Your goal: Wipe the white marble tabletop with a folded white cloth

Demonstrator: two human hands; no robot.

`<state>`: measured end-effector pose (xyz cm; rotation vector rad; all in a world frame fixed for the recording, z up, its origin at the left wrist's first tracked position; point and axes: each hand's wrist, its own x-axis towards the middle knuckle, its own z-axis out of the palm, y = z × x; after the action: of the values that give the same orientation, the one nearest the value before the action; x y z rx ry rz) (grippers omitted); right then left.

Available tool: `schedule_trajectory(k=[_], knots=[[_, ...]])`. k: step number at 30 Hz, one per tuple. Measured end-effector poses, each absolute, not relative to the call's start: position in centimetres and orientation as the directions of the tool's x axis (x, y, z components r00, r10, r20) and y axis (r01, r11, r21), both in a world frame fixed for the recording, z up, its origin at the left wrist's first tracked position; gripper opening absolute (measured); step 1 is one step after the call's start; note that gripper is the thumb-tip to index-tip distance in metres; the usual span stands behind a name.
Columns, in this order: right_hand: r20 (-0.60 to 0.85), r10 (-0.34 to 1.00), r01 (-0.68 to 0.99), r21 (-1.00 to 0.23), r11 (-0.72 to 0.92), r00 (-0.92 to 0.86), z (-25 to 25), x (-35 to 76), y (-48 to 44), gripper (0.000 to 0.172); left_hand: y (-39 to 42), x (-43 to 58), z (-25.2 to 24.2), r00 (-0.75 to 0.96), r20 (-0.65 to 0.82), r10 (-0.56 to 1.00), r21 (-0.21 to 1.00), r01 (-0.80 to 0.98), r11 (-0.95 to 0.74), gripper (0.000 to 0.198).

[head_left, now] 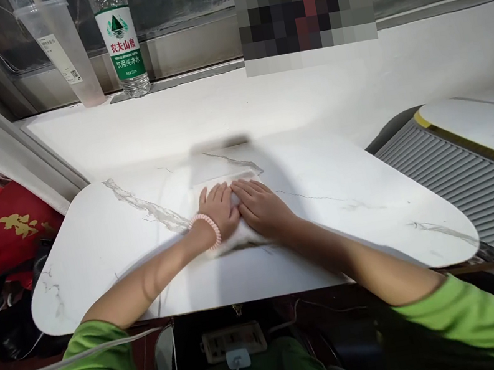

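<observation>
The white cloth (237, 237) — perhaps folded — lay directly under the left hand (219, 208) and the right hand (260, 205), both stretched flat upon it.

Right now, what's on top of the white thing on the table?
Both hands: the left hand, with a pink coiled band around its wrist, and the right hand. What they cover on the white thing can't be seen.

The cloth (237, 237) looks matt, the tabletop (362, 191) smooth, the bottle (123, 48) glossy plastic.
</observation>
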<state>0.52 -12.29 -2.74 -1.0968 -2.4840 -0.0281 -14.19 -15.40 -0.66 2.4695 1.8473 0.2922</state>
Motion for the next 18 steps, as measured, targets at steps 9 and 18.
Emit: schedule_trajectory(k=[9, 18], knots=[[0.428, 0.698, 0.717, -0.149, 0.681, -0.575, -3.0, 7.4, -18.9, 0.053, -21.1, -8.2, -0.1, 0.399, 0.037, 0.916, 0.216, 0.892, -0.397, 0.058], [0.399, 0.771, 0.775, -0.196, 0.600, -0.496, -2.6, 5.7, -9.0, 0.050, -9.7, -10.1, -0.8, 0.372, 0.172, 0.912, 0.591, 0.701, -0.398, 0.041]])
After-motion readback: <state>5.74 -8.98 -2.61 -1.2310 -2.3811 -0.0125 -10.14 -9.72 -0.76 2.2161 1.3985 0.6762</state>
